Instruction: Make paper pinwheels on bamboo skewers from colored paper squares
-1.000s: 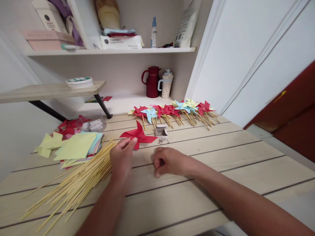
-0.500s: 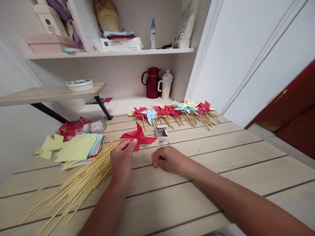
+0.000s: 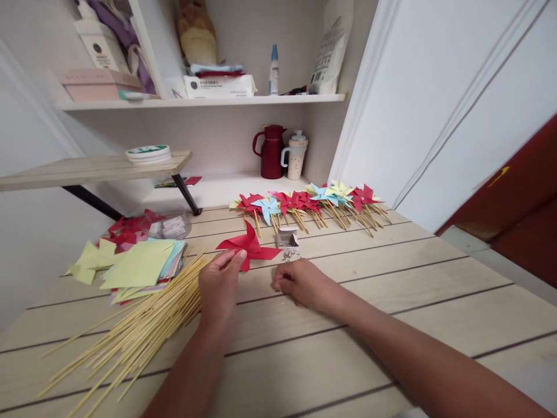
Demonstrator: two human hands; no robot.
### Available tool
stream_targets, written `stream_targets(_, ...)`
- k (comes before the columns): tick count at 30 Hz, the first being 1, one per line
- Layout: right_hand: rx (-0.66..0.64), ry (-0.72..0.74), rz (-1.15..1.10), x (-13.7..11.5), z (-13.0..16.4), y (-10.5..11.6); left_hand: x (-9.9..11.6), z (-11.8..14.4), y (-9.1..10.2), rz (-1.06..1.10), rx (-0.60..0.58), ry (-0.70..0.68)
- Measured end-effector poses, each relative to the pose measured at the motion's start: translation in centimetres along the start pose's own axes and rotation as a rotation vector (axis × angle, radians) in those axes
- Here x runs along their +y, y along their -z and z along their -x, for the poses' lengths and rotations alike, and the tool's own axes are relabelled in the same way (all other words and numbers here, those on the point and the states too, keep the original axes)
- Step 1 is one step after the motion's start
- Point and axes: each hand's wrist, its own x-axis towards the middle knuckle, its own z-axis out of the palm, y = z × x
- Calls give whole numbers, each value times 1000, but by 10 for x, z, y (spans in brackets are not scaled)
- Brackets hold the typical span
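Between the thumb and fingers of my left hand (image 3: 221,281) is a red paper pinwheel (image 3: 251,246), raised a little over the table. My right hand (image 3: 300,281) rests on the tabletop with its fingers curled together; whatever they pinch, if anything, is hidden. Just beyond it, several small shiny pins (image 3: 290,255) lie in front of a small open box (image 3: 287,238). A bundle of thin wooden sticks (image 3: 148,325) spreads out left of my left hand. Behind the sticks sits a stack of coloured paper squares (image 3: 137,264), pale yellow on top.
Finished pinwheels on sticks (image 3: 300,203) line the table's back edge. At the left are a yellow folded paper (image 3: 89,262), red paper pieces (image 3: 130,229) and a clear plastic packet (image 3: 170,226). A raised wooden stand (image 3: 96,168), a red jug (image 3: 272,154) and a cup (image 3: 296,157) stand behind.
The camera view has shifted slightly, so everything sits a little lower and further right. Both hands keep nearly the same pose, the left still holding the red pinwheel.
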Motion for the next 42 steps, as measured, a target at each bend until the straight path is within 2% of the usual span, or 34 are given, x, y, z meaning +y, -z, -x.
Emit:
stream_targets(7,48,-27,300,-12,-9,1,-2,0,0,-10,-9,-5)
stream_targets(10,27,-67,232,-14,-12,2,0,0,0,4,-12,-7)
stream_targets(15,-19,-140,-149,-1,-9,-1,-1,-1,1,21,1,14)
stream_targets(17,5,-102,-198,5,-5,-1,-1,-2,1,18,2,9)
stream_targets(20,85,7,-93,10,1,-1,0,-1,2,37,16,25)
stream_targets(24,168,54,38,14,2,-5,3,0,1,63,31,44)
stream_targets(33,160,48,58,16,-1,-12,-5,-3,2,0,-23,-48)
stream_targets(42,162,64,77,16,-2,-12,8,3,1,45,-16,17)
